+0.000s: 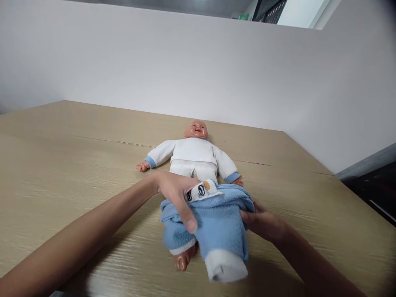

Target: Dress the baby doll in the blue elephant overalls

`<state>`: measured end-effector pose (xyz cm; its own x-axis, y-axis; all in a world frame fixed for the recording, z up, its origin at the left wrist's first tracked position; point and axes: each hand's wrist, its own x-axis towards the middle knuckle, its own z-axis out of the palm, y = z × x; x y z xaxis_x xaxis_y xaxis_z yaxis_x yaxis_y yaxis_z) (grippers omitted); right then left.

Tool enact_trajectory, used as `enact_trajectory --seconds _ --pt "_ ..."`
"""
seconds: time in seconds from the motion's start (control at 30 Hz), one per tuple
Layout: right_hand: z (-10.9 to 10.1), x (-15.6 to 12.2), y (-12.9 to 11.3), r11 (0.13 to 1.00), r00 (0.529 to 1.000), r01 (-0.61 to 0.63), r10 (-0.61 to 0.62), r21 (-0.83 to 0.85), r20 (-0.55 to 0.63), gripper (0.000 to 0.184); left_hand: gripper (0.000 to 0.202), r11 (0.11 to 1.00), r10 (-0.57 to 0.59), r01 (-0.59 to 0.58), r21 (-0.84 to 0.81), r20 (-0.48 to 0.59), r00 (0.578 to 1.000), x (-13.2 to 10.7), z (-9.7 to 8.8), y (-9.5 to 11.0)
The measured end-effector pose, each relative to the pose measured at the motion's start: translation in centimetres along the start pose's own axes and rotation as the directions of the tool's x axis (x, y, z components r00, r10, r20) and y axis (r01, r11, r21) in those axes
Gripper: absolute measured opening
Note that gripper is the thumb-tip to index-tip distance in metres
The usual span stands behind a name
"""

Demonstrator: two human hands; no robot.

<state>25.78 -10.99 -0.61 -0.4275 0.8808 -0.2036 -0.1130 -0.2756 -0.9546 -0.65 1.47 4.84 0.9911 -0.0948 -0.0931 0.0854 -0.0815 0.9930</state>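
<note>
A baby doll (193,149) lies on its back on the table, head away from me, in a white top with blue cuffs and white cloth round its hips. Light blue fleece overalls (221,231) with white cuffs are bunched round its lower legs. One bare foot (182,260) pokes out of the left cuff; in the right leg, the foot is hidden. My left hand (175,187) grips the front by the embroidered white patch (202,190), thumb outside and fingers hidden in the cloth. On the other side, my right hand (262,220) pinches the right edge, its fingers partly hidden behind it.
The wooden table (93,165) reaches back to a pale wall (192,66), with a seam running across its top. A dark object (371,185) stands beyond the table's right edge. A window opening shows above the wall.
</note>
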Motion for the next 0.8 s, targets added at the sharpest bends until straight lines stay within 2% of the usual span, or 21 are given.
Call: enact_trajectory --seconds 0.03,0.1,0.2,0.27,0.3,0.37,0.4,0.47,0.57,0.67,0.73,0.8 --pt "0.0 0.2 0.6 0.999 0.999 0.005 -0.004 0.043 -0.040 0.067 0.094 0.999 0.022 -0.022 -0.024 -0.001 1.000 0.1 0.0 -0.2" --pt "0.1 0.5 1.2 0.995 0.999 -0.012 0.016 0.099 -0.043 0.064 0.101 0.998 0.042 -0.044 -0.049 -0.044 0.998 0.1 0.0 -0.5" --pt "0.4 0.5 0.9 0.998 0.999 -0.022 0.020 0.067 0.031 0.056 0.083 0.998 0.032 -0.038 -0.048 -0.112 0.993 -0.1 -0.2 -1.1" --pt "0.5 0.3 0.2 1.000 0.988 -0.003 0.003 0.003 0.154 0.057 0.069 0.998 0.047 -0.052 -0.047 -0.096 0.994 -0.2 -0.4 -1.5" --pt "0.5 0.2 -0.2 1.000 0.972 0.003 0.001 -0.016 0.237 0.061 0.069 0.996 0.071 -0.075 -0.048 -0.078 0.994 -0.2 -0.5 -1.5" --pt "0.5 0.0 -0.8 1.000 0.928 -0.009 0.016 -0.021 0.371 0.072 0.081 0.991 0.121 -0.123 -0.047 -0.045 0.992 -0.2 -0.6 -1.5" --pt "0.6 -0.1 -1.0 1.000 0.915 -0.022 0.025 -0.012 0.403 0.077 0.088 0.990 0.135 -0.137 -0.043 -0.040 0.990 -0.1 -0.5 -1.5" --pt "0.8 -0.2 -1.1 0.999 0.921 -0.030 0.021 0.016 0.389 0.080 0.091 0.991 0.129 -0.131 -0.038 -0.055 0.990 -0.1 -0.4 -1.3" --pt "1.1 -0.2 -1.0 0.998 0.963 -0.019 0.002 0.061 0.268 0.080 0.084 0.996 0.060 -0.063 -0.062 -0.059 0.997 -0.1 -0.3 -1.0" --pt "1.6 -0.1 -1.1 0.995 0.984 -0.014 -0.004 0.102 0.176 0.062 0.084 0.999 -0.014 0.014 -0.042 0.001 1.000 -0.1 -0.2 -0.6" --pt "1.8 0.0 -1.2 0.995 0.982 0.014 -0.033 0.103 0.188 0.046 0.091 1.000 -0.026 0.026 -0.015 0.000 1.000 -0.1 -0.1 -0.3" --pt "1.9 0.1 -1.3 0.996 0.973 0.069 -0.081 0.060 0.214 0.047 0.094 1.000 -0.020 0.020 -0.009 -0.031 0.999 -0.1 0.0 -0.2"
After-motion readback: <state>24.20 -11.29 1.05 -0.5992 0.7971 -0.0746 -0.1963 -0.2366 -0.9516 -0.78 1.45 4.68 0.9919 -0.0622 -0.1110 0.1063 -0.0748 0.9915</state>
